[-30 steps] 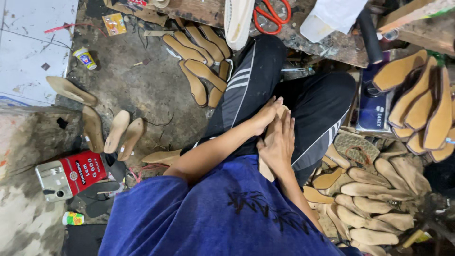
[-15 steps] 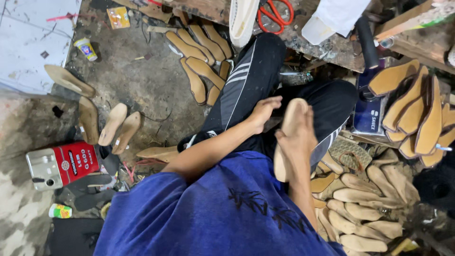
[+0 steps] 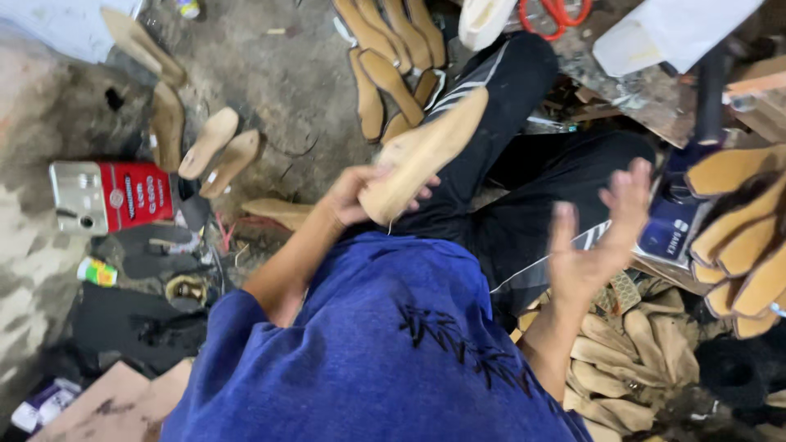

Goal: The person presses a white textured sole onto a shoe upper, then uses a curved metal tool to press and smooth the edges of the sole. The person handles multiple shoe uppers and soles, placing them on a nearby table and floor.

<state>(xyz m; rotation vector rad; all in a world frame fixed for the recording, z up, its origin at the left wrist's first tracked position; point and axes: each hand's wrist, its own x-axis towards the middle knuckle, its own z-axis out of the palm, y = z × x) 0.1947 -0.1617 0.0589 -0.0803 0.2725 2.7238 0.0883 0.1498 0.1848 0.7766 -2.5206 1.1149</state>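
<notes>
Fingers (image 3: 360, 184) of left hand (image 3: 352, 196) grip tan insole (image 3: 426, 151); right hand (image 3: 598, 237) spread empty

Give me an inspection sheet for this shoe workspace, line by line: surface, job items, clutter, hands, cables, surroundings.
Surface: bare concrete floor, dusty and stained.
Job's things: tan shoe sole, held tilted above the lap.
Clutter: loose soles ahead, sole pile at right, red tin, red scissors.
Grippers: left hand grips the sole's near end; right hand open, empty.
Cables: nothing seen.
Surroundings: person seated in blue shirt and black trousers.
</notes>
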